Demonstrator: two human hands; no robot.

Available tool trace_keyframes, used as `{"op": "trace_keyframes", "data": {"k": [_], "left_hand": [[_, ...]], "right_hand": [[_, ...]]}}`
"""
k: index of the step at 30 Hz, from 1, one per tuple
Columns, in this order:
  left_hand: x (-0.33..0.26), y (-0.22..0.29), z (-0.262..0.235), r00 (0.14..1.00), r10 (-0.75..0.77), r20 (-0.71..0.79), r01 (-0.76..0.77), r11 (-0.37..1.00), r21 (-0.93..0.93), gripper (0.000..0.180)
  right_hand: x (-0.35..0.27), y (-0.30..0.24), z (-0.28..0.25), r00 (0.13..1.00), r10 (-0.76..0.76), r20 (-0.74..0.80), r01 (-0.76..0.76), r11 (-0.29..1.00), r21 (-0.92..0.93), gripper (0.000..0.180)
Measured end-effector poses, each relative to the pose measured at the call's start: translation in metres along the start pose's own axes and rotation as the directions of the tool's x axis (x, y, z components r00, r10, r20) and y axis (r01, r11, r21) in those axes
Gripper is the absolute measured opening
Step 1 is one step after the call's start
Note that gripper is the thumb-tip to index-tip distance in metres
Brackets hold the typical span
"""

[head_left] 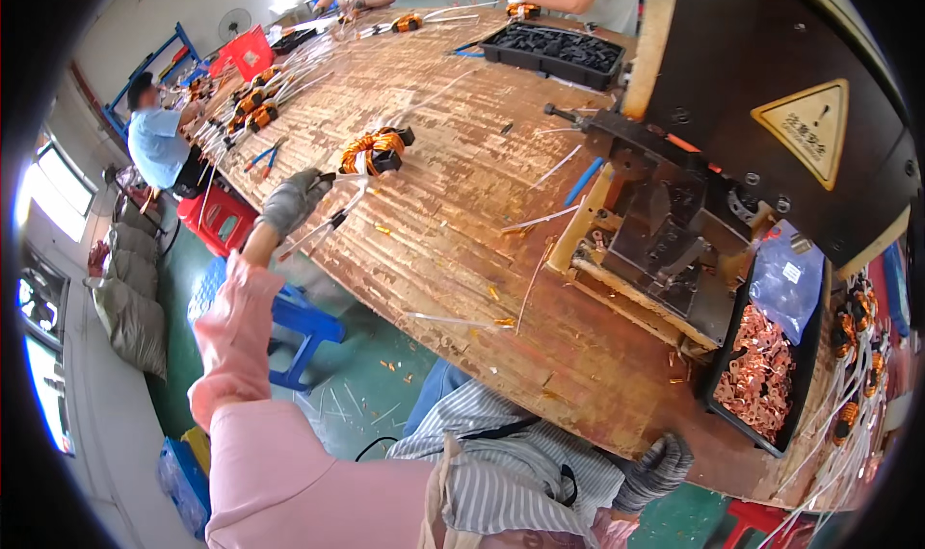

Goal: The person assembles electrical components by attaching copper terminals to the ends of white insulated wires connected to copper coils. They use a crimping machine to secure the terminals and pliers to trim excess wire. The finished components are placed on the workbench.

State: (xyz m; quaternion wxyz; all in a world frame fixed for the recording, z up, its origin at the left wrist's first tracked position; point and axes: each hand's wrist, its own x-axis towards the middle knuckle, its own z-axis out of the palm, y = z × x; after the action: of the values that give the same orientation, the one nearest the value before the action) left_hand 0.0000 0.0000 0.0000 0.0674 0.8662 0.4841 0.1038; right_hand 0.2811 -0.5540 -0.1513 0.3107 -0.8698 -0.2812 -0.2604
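Observation:
My left hand [294,202], in a grey work glove, is stretched out over the table's left edge. Its fingers are closed on a lead of a coil wound with orange-copper wire [371,152]. The coil, with black end pieces, lies on the wooden table. Another white lead [349,205] with a dark sleeve hangs from it beside the hand. At the near table edge rests my right hand [655,472], gloved in striped grey, with curled fingers; whatever they hold, if anything, is hidden.
A black-and-steel press [665,231] stands at right, beside a black bin of copper terminals [756,376]. Farther back are a tray of black parts [554,50], pliers [265,156] and more coils [252,111]. People work around the table. A blue stool [299,318] stands at left.

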Motion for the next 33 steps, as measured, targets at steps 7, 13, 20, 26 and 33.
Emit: {"op": "trace_keyframes", "data": {"k": [7,13,20,26,33], "left_hand": [[-0.124,-0.024,-0.029,0.968,0.087,0.233,-0.144,0.960,0.241,0.028],[-0.135,0.030,-0.040,0.980,0.148,0.133,-0.193,0.866,0.461,0.047],[0.028,0.002,0.025,0.947,0.022,0.320,-0.101,0.967,0.234,0.071],[0.067,-0.021,0.089,0.941,-0.070,0.330,0.011,0.984,0.175,0.060],[-0.002,-0.017,0.052,0.991,-0.121,-0.063,0.111,0.982,-0.151,0.065]], "right_hand": [[-0.006,0.005,0.009,0.998,-0.031,-0.055,0.030,0.999,-0.009,0.011],[-0.007,0.004,0.007,0.999,-0.022,-0.040,0.023,1.000,0.013,0.009],[-0.002,-0.002,0.005,0.999,-0.019,-0.040,0.018,1.000,-0.014,0.007],[0.002,-0.006,0.004,0.998,-0.026,-0.065,0.025,0.999,-0.019,0.009],[0.029,-0.035,-0.007,0.978,-0.183,0.098,0.175,0.981,0.086,0.021]]}}
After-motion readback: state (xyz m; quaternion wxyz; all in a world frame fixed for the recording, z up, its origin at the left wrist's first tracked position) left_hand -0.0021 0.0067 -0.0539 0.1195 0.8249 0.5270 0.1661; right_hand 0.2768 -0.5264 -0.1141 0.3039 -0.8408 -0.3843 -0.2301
